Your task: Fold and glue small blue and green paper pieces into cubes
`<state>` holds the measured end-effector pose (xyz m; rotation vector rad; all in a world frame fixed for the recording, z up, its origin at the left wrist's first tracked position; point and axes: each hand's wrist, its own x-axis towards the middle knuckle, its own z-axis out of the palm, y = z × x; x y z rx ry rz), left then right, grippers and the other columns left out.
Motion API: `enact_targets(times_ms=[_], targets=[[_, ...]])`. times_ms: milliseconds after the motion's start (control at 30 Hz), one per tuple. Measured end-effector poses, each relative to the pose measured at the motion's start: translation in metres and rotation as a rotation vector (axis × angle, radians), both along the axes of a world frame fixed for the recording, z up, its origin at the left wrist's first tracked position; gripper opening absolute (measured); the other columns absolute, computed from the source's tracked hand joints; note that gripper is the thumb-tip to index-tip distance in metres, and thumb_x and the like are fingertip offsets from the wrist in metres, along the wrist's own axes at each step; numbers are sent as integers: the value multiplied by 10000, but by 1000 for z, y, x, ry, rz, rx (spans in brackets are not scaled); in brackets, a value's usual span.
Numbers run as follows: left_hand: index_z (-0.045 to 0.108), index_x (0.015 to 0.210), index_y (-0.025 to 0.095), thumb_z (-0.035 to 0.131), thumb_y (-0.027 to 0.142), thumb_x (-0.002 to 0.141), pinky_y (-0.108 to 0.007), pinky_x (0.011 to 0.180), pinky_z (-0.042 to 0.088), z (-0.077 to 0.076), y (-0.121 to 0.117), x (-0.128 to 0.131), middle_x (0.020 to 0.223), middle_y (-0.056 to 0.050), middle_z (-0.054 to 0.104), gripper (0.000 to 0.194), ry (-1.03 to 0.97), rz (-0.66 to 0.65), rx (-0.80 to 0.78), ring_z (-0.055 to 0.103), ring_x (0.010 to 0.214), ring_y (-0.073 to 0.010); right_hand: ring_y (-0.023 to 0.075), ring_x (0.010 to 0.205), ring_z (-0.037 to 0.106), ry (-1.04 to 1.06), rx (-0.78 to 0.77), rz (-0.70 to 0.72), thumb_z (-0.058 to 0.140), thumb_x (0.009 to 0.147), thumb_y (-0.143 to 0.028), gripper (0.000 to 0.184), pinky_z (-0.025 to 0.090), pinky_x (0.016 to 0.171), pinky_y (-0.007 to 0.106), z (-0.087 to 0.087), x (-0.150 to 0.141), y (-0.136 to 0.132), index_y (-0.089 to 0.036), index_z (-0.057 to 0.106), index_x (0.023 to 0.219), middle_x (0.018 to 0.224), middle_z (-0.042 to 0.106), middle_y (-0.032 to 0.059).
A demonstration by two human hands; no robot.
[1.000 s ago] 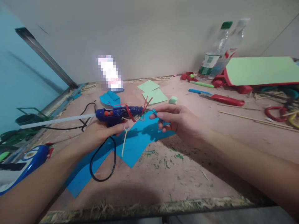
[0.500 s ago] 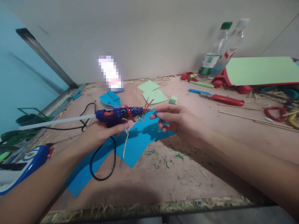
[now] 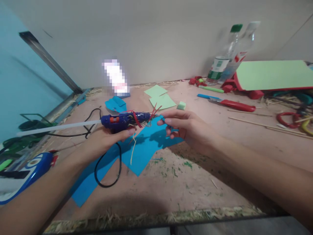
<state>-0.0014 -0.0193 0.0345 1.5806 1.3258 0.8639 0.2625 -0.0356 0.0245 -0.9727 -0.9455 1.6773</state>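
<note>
My left hand (image 3: 110, 137) is wrapped round a dark blue hot glue gun (image 3: 119, 120), from whose back a long white glue stick (image 3: 61, 128) sticks out. Red strips and pale shreds cling to its front end. My right hand (image 3: 183, 125) pinches a small blue paper piece (image 3: 160, 118) right at the nozzle; the fingers hide most of it, and whether the two touch I cannot tell. Below both hands lie flat sheets of blue paper (image 3: 139, 160). The gun's black cord (image 3: 107, 186) loops down in front of the left wrist.
Light green paper squares (image 3: 162, 101) and a folded blue paper (image 3: 116, 103) lie behind the hands, near a glowing phone (image 3: 116, 78). On the right are a red-handled knife (image 3: 237, 105), thin sticks (image 3: 266, 125), scissors (image 3: 288, 120) and plastic bottles (image 3: 218, 70). Green scraps (image 3: 187, 164) litter the front.
Both hands hold nearly the same pose, with the glue gun's nozzle still at the small blue paper piece. Only a slight shift of the view shows.
</note>
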Motion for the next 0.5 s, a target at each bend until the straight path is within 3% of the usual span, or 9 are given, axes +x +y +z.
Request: enact_targets(times_ms=[167,300,500], targets=[[802,1006,223,881,421,769,-381,870,549,-2,5,-8,999,-47,812,319,0,54,82,704,961,-283,110,628,619,9,3,-11,888,770,-211,191,532,601,267,0,0,1,-194,835,953,941,823,53],[742,935,198,808,391,844,-336,777,496,-2,13,-16,793,-18,714,223,6,68,167,626,801,-217,100,616,621,15,1,-8,893,779,-224,208,527,591,254,0,2,2,-194,834,976,965,833,52],[553,864,216,660,433,909,-297,743,464,14,41,-39,694,27,538,246,78,247,305,515,703,-162,108,625,632,39,21,-33,908,757,-229,199,541,593,253,2,4,2,-184,824,932,954,828,59]])
